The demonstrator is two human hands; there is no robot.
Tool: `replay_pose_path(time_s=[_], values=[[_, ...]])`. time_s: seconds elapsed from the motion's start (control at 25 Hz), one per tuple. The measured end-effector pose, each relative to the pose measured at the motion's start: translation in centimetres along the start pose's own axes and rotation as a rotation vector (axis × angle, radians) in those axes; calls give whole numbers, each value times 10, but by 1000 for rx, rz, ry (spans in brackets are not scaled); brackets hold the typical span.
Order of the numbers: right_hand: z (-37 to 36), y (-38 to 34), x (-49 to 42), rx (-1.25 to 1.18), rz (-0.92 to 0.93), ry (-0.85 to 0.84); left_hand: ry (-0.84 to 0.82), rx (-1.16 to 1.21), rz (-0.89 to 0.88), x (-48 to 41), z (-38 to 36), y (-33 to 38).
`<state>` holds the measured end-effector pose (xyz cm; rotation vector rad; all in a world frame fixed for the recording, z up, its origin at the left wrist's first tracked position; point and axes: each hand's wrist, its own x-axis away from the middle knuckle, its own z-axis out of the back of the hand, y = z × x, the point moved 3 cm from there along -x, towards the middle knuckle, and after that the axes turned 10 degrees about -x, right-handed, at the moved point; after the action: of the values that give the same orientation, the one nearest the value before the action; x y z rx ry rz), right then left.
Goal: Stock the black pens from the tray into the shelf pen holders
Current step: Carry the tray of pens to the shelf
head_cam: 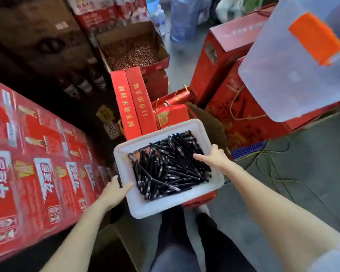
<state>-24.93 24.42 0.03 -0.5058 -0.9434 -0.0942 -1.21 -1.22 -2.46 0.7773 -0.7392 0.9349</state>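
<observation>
Holds white tray (pixel 141 209) by opposite rims, with left hand (pixel 114 191) curled round near-left corner and right hand (pixel 214 159) curled over right rim. Cradles jumbled black pens (pixel 165 169) between both hands, mostly slanting far-left to near-right, nearest right thumb.

The pens (pixel 169 169) are lying heaped in the tray (pixel 137 209). The left hand (pixel 114 191) is gripping the tray's near-left rim. The right hand (pixel 214 158) is holding the right rim, its fingers lying over the pens. Stacked cartons (pixel 37 163) are standing left of the tray. Two slim boxes (pixel 133 103) are standing upright just behind it, with an open box of nuts (pixel 132 52) behind those. Gift boxes (pixel 234 46) are standing to the right rear, partly hidden by a plastic container (pixel 292 71). Cables (pixel 273 163) are lying on the floor (pixel 312 154) to the right.
</observation>
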Motion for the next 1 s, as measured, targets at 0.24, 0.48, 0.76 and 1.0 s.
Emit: replay_pose_path(time_s=[0.24, 0.48, 0.76, 1.0], values=[[-6, 11, -10, -152, -25, 48, -83, 533, 148, -19, -21, 6], [-2, 37, 6, -256, -53, 45, -56, 446, 175, -19, -23, 1], [-6, 139, 55, -496, -223, 120, -5, 281, 76, 18, -43, 39], [1, 279, 129, -885, -317, 255, 62, 18, -216, 86, -108, 123]])
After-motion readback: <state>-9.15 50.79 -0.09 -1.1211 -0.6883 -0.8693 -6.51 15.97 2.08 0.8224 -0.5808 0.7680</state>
